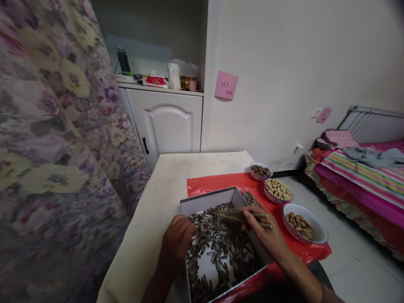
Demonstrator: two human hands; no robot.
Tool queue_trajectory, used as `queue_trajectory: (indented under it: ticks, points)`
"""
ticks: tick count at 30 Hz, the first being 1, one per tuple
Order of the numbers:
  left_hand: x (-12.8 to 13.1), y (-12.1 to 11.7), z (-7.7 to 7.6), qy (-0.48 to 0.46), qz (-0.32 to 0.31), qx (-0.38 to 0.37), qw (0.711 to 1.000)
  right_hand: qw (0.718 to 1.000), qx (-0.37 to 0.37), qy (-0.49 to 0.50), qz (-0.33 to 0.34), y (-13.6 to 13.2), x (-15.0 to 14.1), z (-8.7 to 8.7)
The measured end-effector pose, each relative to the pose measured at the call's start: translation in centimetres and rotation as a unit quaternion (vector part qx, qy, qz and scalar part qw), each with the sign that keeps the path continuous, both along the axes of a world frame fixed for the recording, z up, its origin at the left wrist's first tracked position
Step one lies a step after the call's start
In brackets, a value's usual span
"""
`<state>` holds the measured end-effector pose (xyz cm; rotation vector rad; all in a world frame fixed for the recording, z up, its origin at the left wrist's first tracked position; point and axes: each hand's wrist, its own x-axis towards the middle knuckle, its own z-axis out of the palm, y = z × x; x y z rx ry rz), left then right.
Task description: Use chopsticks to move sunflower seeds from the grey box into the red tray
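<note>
A shallow white box (202,203) stands on the table, its floor strewn with striped sunflower seeds (217,235). My right hand (263,233) is over the box's right side, closed around a pair of wooden chopsticks (229,215). Their tips point left, low over the seeds near the far part of the box; whether a seed sits between them is too small to tell. At the left wall, my left hand (177,242) has its fingers curled over the rim, gripping the box. More seeds (251,198) lie outside, just beyond the box's right wall.
Along the right of a red plastic sheet (205,184) stand a bowl of round brown nuts (261,171), a bowl of peanuts (278,190) and a bowl of almonds (303,223). A floral curtain (63,168) hangs at left, a cabinet (170,122) behind, a bed (362,181) at right.
</note>
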<state>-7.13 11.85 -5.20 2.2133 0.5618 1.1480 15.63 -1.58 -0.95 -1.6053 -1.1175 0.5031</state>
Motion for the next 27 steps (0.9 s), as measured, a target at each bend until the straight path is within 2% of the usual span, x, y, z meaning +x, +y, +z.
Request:
queue_trajectory:
  ticks: [4,7,10,13,17,21,24,26,27]
  points:
    - [0.0,0.0,0.1,-0.001,0.002,0.003,1.000,0.998,0.024,0.053,-0.032,-2.8,1.4,1.8]
    - [0.0,0.1,0.2,-0.005,0.001,0.016,1.000,0.987,0.083,0.072,-0.115,-5.5,3.6,2.9]
    - [0.1,0.2,0.2,-0.006,-0.001,0.024,1.000,0.969,0.122,0.097,-0.192,-6.9,6.1,2.8]
    - [0.1,0.2,0.2,-0.004,-0.002,0.022,1.000,0.962,0.106,0.091,-0.233,-6.6,7.7,1.9]
    - [0.1,0.1,0.2,-0.007,0.004,0.019,1.000,0.969,0.094,0.061,-0.222,-5.4,7.7,1.3]
    - [0.0,0.1,0.2,-0.004,-0.001,0.013,1.000,0.973,0.105,0.041,-0.202,-4.8,5.4,2.3]
    - [0.1,0.1,0.2,-0.003,-0.004,0.008,1.000,0.991,0.069,0.034,-0.112,-3.3,2.5,2.5]
    - [0.0,0.0,0.2,-0.002,-0.002,0.004,1.000,0.998,0.038,0.024,-0.032,-1.7,0.5,2.0]
    - [0.0,-0.1,0.2,-0.001,-0.001,0.003,1.000,0.999,0.031,0.012,-0.013,-0.8,-0.4,1.6]
